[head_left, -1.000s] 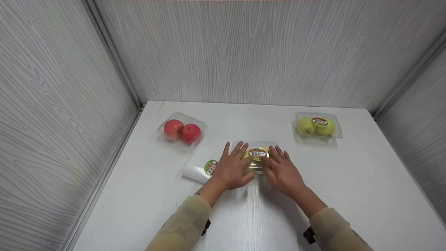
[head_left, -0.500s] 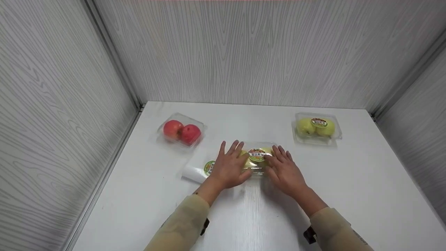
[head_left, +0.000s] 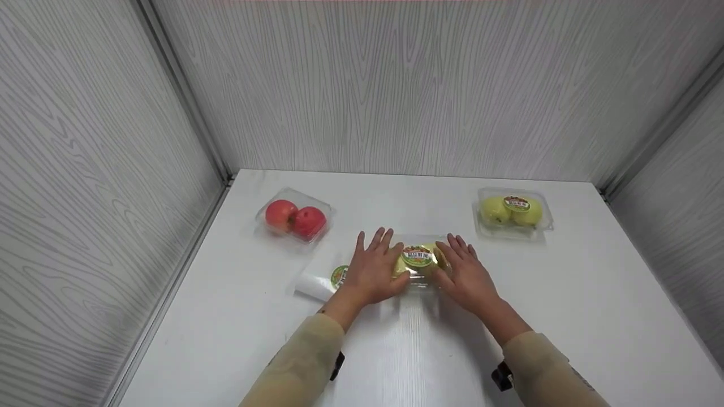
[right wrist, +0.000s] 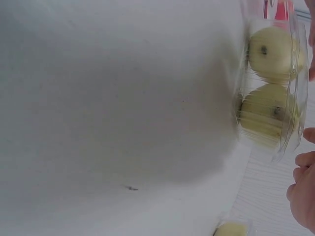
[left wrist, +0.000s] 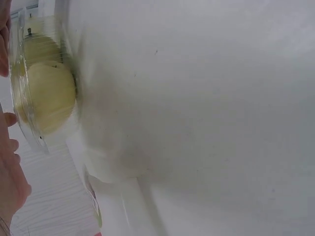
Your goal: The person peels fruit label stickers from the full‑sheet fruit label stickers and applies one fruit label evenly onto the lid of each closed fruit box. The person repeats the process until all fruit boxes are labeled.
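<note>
A clear plastic fruit box (head_left: 421, 278) lies between my two hands, with an oval sticker (head_left: 417, 256) on its lid. Pale yellow-green pears (right wrist: 270, 54) show through its ribbed wall in the right wrist view; the left wrist view shows one pear (left wrist: 50, 96) closely. My left hand (head_left: 370, 274) rests at the left of the lid with fingers spread and fairly straight. On the right side my right hand (head_left: 466, 278) lies likewise, fingers extended, thumb and index near the sticker. Neither hand grips the box. Part of the box is covered by the fingers.
A white sticker sheet (head_left: 311, 284) with a round green sticker (head_left: 339, 276) lies partly under my left hand and wrist. Farther back stand a box of red apples (head_left: 300, 226) on the left and a stickered pear box (head_left: 513, 213) on the right. Panel walls enclose the table.
My left hand has shifted slightly left and my right fingers slightly outward, so more of the sticker and lid shows between them. The other boxes have stayed in place.
</note>
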`<state>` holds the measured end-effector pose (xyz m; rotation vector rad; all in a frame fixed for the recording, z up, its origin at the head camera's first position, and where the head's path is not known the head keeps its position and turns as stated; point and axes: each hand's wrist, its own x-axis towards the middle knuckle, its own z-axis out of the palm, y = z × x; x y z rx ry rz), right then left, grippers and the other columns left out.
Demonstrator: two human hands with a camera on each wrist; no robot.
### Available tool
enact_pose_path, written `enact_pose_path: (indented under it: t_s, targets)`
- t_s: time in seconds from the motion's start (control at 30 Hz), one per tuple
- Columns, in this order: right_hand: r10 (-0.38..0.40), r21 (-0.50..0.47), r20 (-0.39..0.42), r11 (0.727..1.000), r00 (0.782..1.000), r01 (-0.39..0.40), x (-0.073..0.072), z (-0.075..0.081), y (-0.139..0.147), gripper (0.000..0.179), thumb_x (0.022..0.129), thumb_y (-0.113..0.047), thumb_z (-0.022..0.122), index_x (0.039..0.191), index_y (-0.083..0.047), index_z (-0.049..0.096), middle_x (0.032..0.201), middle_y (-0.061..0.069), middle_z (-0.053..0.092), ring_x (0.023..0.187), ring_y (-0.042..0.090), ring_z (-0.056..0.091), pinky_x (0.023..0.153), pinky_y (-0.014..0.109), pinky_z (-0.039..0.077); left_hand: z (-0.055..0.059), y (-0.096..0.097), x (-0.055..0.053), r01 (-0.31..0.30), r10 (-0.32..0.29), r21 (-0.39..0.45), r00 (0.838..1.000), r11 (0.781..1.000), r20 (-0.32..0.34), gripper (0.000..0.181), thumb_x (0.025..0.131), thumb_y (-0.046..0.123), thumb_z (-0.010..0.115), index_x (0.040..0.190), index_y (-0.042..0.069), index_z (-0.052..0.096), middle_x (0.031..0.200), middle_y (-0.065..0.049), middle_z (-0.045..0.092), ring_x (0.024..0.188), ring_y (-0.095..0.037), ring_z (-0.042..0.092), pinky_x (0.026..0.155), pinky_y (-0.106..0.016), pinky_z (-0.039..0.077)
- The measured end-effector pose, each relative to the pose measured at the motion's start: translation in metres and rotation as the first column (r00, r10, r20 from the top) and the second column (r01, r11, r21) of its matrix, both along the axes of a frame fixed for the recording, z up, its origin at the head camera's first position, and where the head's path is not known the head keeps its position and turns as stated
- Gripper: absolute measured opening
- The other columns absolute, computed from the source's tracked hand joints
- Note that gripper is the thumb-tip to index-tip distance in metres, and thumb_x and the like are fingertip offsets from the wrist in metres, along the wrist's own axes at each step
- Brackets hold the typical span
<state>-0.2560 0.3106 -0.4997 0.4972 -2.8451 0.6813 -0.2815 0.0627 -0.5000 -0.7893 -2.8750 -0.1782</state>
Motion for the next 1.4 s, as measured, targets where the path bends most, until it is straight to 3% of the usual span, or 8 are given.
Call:
enact_pose_path:
  t_s: [0.17, 0.33, 0.73, 0.97, 1.4]
  targets:
    - [-0.020, 0.017, 0.011, 1.000, 1.000, 0.019, 0.005, -0.001, 0.008, 0.084, 0.100, -0.051, 0.066, 0.161, 0.000, 0.040, 0.168, 0.024, 0.032, 0.157, 0.042, 0.027, 0.128, 0.055, 0.019, -0.002, -0.008, 0.005, -0.026, 0.026, -0.020, 1.000, 0.999, -0.007, 0.090, 0.098, 0.078, 0.040, 0.161, 0.014, 0.046, 0.170, -0.012, 0.036, 0.160, -0.031, 0.026, 0.125, -0.064, 0.017]
    - [-0.011, 0.042, -0.012, 0.999, 1.000, 0.011, 0.011, -0.001, 0.012, 0.093, 0.097, -0.053, 0.070, 0.163, 0.002, 0.035, 0.169, 0.024, 0.031, 0.157, 0.041, 0.028, 0.128, 0.056, 0.019, -0.006, -0.018, 0.012, -0.037, 0.036, -0.025, 0.998, 0.999, -0.049, 0.094, 0.096, 0.079, 0.044, 0.160, 0.011, 0.046, 0.168, -0.013, 0.039, 0.158, -0.031, 0.030, 0.125, -0.064, 0.019]
    - [0.009, 0.093, -0.055, 0.996, 0.998, -0.004, 0.028, -0.008, 0.016, 0.080, 0.100, -0.044, 0.070, 0.160, 0.001, 0.042, 0.167, 0.021, 0.038, 0.156, 0.038, 0.032, 0.127, 0.055, 0.021, -0.016, -0.027, 0.030, -0.035, 0.032, -0.028, 0.994, 0.999, -0.103, 0.083, 0.100, 0.070, 0.050, 0.158, 0.011, 0.050, 0.165, -0.008, 0.045, 0.155, -0.028, 0.037, 0.125, -0.062, 0.022]
    - [0.002, 0.083, -0.030, 0.997, 1.000, 0.001, 0.037, -0.014, 0.018, 0.075, 0.104, -0.042, 0.066, 0.159, 0.003, 0.042, 0.165, 0.022, 0.040, 0.155, 0.039, 0.033, 0.127, 0.055, 0.021, -0.022, -0.027, 0.037, -0.013, 0.006, -0.050, 0.992, 0.999, -0.124, 0.080, 0.101, 0.068, 0.051, 0.156, 0.009, 0.053, 0.163, -0.007, 0.048, 0.153, -0.028, 0.041, 0.124, -0.062, 0.025]
    - [-0.023, 0.077, -0.027, 0.997, 0.999, 0.025, 0.038, -0.019, 0.015, 0.072, 0.104, -0.037, 0.065, 0.158, 0.005, 0.042, 0.160, 0.024, 0.047, 0.151, 0.041, 0.040, 0.126, 0.056, 0.024, -0.024, -0.021, 0.037, -0.010, 0.009, -0.009, 0.995, 1.000, -0.104, 0.078, 0.102, 0.064, 0.053, 0.153, 0.005, 0.055, 0.161, -0.010, 0.051, 0.151, -0.029, 0.043, 0.124, -0.058, 0.027]
